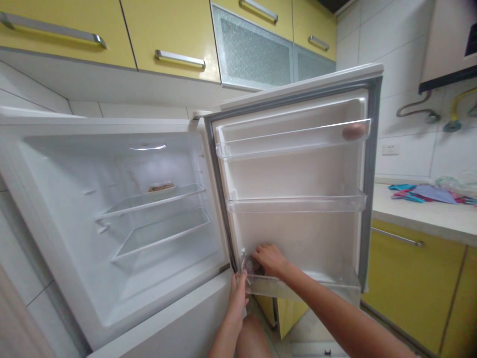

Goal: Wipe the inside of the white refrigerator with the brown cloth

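Apparently we're handling the bag (pixel 250 266) in the door shelf (pixel 268 287); right hand (pixel 271 259) grips it, left hand's (pixel 238 294) hold unclear; next calls for steadiness.

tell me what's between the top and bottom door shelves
In the head view, the middle door shelf lies between the top shelf and the bottom shelf; lower down, the right hand and a dark item show above the bottom shelf's rim.

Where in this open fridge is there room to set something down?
The lower inside shelf, below the upper shelf with its small package, looks bare; so does the middle door rack, between the top rack and bottom rack. The latter's hinge end is crowded: left hand, right hand, dark bundle.
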Available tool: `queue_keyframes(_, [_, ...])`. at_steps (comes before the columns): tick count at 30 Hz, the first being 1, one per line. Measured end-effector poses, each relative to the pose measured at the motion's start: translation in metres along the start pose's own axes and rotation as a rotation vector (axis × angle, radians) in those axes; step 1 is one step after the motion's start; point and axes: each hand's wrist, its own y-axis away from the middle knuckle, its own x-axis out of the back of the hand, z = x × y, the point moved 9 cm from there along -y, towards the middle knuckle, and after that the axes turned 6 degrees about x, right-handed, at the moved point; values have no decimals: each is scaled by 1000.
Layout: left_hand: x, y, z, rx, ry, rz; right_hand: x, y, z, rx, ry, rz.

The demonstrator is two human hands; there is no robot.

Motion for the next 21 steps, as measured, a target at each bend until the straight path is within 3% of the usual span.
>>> queue_keyframes(6, [-3, 6, 4, -48, 27, -26, 76, 12, 12, -78, 137, 294])
queue_keyframes(9, [-2, 7, 2, -38, 32, -6, 94, 10, 12, -12, 179, 377])
queue_keyframes(12, [-1, 5, 1, -17, 25, -10, 87, 2, 7, 59, 215, 405])
queue_keyframes(16, [1, 2, 3, -3, 35, 14, 59, -3, 0, 128, 255, 387])
queue_keyframes(21, [0, 2, 7, 4, 39, 23, 27, 23, -13, 439, 247, 229])
